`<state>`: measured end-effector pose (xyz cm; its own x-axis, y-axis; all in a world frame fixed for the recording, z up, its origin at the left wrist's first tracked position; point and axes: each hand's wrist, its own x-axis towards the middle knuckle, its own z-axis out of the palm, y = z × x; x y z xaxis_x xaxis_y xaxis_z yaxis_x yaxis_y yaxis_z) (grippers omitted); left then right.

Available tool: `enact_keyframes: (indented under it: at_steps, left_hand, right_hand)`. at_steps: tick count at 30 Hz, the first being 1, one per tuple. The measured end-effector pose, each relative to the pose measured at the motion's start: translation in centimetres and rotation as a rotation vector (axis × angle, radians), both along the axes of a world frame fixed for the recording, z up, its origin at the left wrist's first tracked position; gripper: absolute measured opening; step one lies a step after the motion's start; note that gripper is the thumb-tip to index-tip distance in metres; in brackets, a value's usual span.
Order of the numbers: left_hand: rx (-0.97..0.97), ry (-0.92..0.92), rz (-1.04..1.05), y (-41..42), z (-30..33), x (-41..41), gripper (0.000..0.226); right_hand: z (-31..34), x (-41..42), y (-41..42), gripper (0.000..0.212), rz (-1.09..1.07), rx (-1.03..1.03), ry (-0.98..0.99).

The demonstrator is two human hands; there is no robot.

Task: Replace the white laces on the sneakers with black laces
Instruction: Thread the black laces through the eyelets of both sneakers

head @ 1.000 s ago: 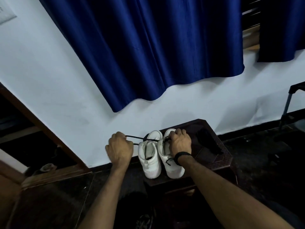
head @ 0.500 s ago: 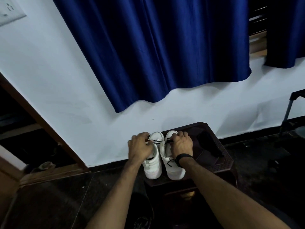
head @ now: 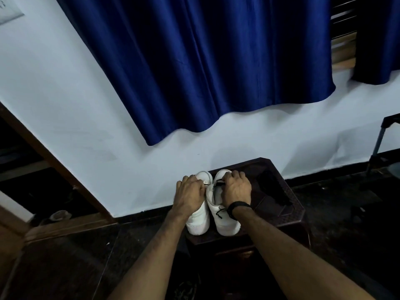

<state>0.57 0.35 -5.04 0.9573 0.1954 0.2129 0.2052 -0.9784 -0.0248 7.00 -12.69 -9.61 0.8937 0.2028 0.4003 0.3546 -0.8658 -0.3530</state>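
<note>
Head view shows two white sneakers (head: 213, 213) on a dark wooden bench (head: 272, 204). Left hand (head: 190, 194) and right hand (head: 237, 188) each pinch the thin black lace (head: 218, 183).

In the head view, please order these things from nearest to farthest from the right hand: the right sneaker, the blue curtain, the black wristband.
From the right hand:
1. Right sneaker, under the hand, touched by it.
2. Black wristband, on that wrist, just behind the hand.
3. Blue curtain, high on the wall beyond.

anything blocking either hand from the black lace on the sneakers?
No. Left hand and right hand sit on the sneakers, fingers at the black lace between them; nothing visible intervenes.
</note>
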Motion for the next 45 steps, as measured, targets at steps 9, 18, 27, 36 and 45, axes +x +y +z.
enact_keyframes:
  at_steps: [9, 18, 27, 36, 45]
  left_hand:
    - [-0.317, -0.087, 0.129, 1.2, 1.5, 2.4, 0.027]
    - [-0.192, 0.347, -0.003, 0.8, 1.4, 6.3, 0.021]
    - [-0.771, 0.034, 0.207, 2.1, 6.5, 3.6, 0.014]
    - [-1.705, -0.030, 0.248, -0.3, 13.3, -1.0, 0.018]
    - [-2.060, -0.355, 0.308, -1.3, 12.2, -1.5, 0.017]
  right_hand:
    - [-0.2, 0.1, 0.3, 0.028, 0.014, -0.016, 0.008]
    - [-1.0, 0.5, 0.8, 0.023, -0.056, 0.020, -0.076]
    - [-0.9, 0.5, 0.6, 0.025, -0.027, 0.001, -0.042]
    - [2.7, -1.3, -1.0, 0.035, 0.327, 0.589, 0.214]
    - [7.6, -4.6, -2.4, 0.032, 0.886, 1.002, 0.799]
